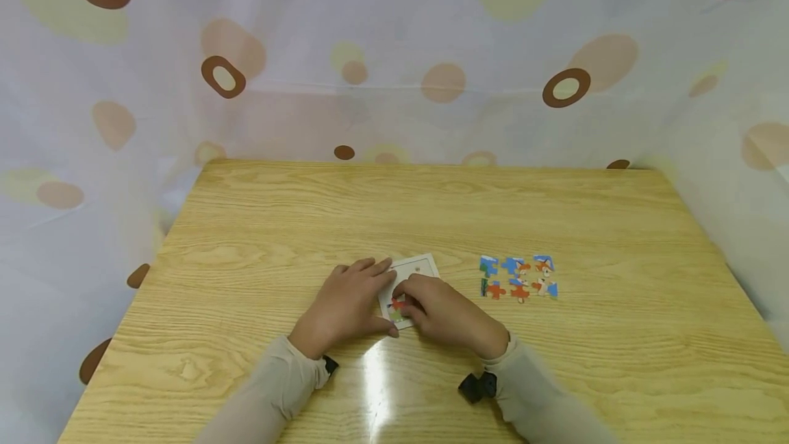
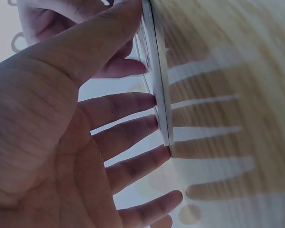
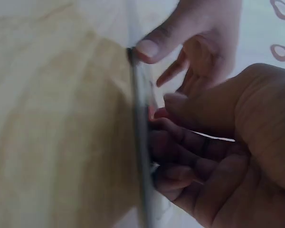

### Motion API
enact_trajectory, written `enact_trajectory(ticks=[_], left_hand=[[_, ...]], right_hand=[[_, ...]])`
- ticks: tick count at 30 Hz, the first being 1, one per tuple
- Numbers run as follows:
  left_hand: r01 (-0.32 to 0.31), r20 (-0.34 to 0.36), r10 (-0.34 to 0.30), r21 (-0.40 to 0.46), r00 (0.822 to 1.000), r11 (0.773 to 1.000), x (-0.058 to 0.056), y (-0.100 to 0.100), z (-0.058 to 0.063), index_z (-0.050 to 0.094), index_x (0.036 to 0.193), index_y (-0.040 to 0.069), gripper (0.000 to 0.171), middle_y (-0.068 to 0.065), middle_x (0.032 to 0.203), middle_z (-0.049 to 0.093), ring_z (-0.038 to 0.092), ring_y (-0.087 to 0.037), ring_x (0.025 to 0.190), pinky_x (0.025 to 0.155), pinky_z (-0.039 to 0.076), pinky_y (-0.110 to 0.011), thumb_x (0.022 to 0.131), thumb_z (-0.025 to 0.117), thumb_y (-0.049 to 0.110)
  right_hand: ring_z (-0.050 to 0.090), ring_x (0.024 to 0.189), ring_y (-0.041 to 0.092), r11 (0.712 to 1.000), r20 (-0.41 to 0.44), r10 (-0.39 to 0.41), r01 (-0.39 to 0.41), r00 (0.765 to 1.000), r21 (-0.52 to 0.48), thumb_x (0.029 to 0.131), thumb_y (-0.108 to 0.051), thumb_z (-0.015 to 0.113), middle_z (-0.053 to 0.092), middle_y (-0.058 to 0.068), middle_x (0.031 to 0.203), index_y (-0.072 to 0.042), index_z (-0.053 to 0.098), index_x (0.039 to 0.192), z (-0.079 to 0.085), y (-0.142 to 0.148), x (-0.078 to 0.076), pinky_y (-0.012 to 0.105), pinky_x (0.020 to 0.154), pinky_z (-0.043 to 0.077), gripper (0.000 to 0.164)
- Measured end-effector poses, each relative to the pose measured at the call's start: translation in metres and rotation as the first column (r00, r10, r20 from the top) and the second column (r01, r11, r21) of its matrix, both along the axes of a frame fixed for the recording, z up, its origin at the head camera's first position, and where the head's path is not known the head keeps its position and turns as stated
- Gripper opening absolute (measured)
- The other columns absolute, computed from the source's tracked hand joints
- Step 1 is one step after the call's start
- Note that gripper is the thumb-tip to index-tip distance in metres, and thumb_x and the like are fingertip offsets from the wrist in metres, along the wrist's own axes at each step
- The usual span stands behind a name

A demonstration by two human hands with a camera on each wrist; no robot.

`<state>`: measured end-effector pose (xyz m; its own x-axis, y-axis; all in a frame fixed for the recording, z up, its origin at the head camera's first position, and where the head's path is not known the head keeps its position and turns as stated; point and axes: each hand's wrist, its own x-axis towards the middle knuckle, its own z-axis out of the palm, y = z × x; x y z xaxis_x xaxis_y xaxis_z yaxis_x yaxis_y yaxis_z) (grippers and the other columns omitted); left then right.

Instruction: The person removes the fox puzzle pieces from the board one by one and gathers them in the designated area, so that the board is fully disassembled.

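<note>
A small white puzzle board (image 1: 427,260) lies slightly turned on the table, and both hands are over it. My left hand (image 1: 351,303) rests along its left side, fingers spread and straight, the thumb at the near corner. The left wrist view shows the fingertips (image 2: 149,100) touching the board's edge. My right hand (image 1: 446,312) bends over the board and pinches a red jigsaw piece (image 1: 398,305) between thumb and fingers, low against the surface. A bit of that red shows at the fingertips in the right wrist view. The right hand hides much of the board.
Several loose jigsaw pieces (image 1: 519,291), blue, red and orange with cartoon animal parts, lie in two rows right of the board. The wooden table (image 1: 308,204) meets a patterned curtain (image 1: 394,108) at its back and sides.
</note>
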<state>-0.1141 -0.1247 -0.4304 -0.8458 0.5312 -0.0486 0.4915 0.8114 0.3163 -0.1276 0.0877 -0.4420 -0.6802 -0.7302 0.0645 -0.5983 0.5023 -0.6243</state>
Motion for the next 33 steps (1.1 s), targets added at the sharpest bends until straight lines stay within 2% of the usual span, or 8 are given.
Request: enact_trajectory(ticks=[8, 14, 19, 25, 33], left_hand=[[-0.008, 0.024, 0.009, -0.025, 1.000, 1.000, 0.000, -0.001, 0.000, 0.057, 0.149, 0.011, 0.099, -0.006, 0.159, 0.046, 0.042, -0.033, 0.146, 0.107, 0.041, -0.062, 0.068, 0.090, 0.058], [-0.014, 0.020, 0.014, -0.028, 1.000, 1.000, 0.000, 0.000, 0.000, 0.058, 0.148, 0.011, 0.098, -0.006, 0.159, 0.046, 0.043, -0.034, 0.145, 0.107, 0.041, -0.062, 0.069, 0.091, 0.057], [-0.014, 0.020, 0.014, -0.030, 1.000, 0.999, 0.000, 0.001, -0.001, 0.057, 0.148, 0.011, 0.097, -0.006, 0.159, 0.046, 0.043, -0.034, 0.146, 0.107, 0.041, -0.061, 0.069, 0.090, 0.058], [-0.018, 0.022, 0.019, -0.036, 1.000, 0.999, 0.000, 0.001, -0.001, 0.057, 0.149, 0.011, 0.098, -0.006, 0.159, 0.046, 0.042, -0.033, 0.146, 0.107, 0.042, -0.060, 0.070, 0.090, 0.057], [-0.019, 0.033, 0.021, -0.051, 0.999, 0.999, 0.000, 0.002, -0.001, 0.056, 0.150, 0.010, 0.098, -0.006, 0.160, 0.045, 0.041, -0.033, 0.147, 0.108, 0.041, -0.059, 0.070, 0.090, 0.058]], right_hand=[[0.049, 0.071, 0.006, 0.999, 0.023, -0.049, 0.049, 0.999, -0.006, 0.099, -0.003, 0.067, 0.055, -0.005, 0.083, -0.001, 0.065, 0.109, -0.004, -0.003, 0.002, 0.027, 0.067, 0.046, 0.010], [0.050, 0.075, 0.008, 0.997, -0.014, -0.077, 0.077, 0.997, 0.005, 0.099, -0.007, 0.068, 0.054, -0.005, 0.088, -0.004, 0.063, 0.114, -0.006, -0.007, 0.006, 0.028, 0.068, 0.046, 0.016], [0.050, 0.075, 0.009, 0.993, -0.026, -0.112, 0.113, 0.993, 0.032, 0.099, -0.010, 0.068, 0.053, -0.006, 0.089, -0.007, 0.064, 0.111, -0.006, -0.010, 0.009, 0.028, 0.067, 0.045, 0.013], [0.049, 0.073, 0.008, 0.991, -0.059, -0.127, 0.129, 0.990, 0.040, 0.097, -0.006, 0.068, 0.051, -0.004, 0.088, -0.006, 0.060, 0.108, -0.008, -0.012, 0.011, 0.028, 0.066, 0.045, 0.014], [0.047, 0.073, 0.010, 0.979, 0.044, -0.204, 0.203, 0.978, 0.025, 0.097, -0.011, 0.071, 0.048, -0.002, 0.091, -0.012, 0.054, 0.102, -0.008, -0.014, 0.011, 0.028, 0.062, 0.041, 0.018]])
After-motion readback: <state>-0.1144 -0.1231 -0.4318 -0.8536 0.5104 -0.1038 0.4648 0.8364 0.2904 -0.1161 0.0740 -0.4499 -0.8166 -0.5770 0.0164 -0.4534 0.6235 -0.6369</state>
